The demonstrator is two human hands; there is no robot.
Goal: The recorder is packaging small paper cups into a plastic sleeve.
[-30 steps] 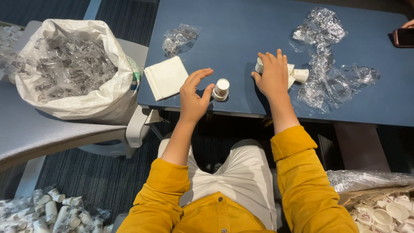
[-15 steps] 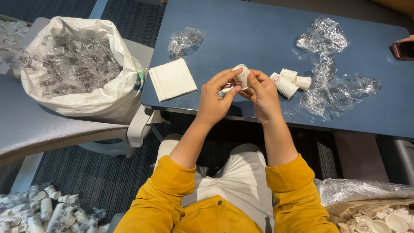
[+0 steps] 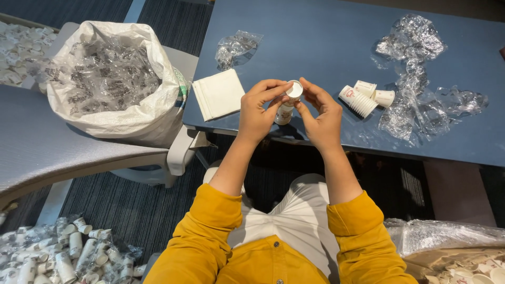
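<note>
Both hands meet over the near edge of the blue table (image 3: 326, 37). My left hand (image 3: 258, 108) and my right hand (image 3: 321, 113) pinch a short stack of small white paper cups (image 3: 289, 100) between their fingertips, the top cup's open mouth facing up. Just right of my right hand, several more white paper cups (image 3: 363, 97) lie on their sides on the table. A folded white napkin (image 3: 218, 93) rests left of my left hand.
Crumpled clear plastic wrap (image 3: 415, 79) sprawls at the right of the table, a smaller wad (image 3: 236, 47) at the back. A white sack of clear wrappers (image 3: 108, 79) sits on a grey chair (image 3: 63, 152). Heaps of cups lie on the floor (image 3: 68, 252).
My hands have come off the table and joined on the cup stack, lifting it. The stack now sits slightly lower and more centred between my fingertips than half a second ago.
</note>
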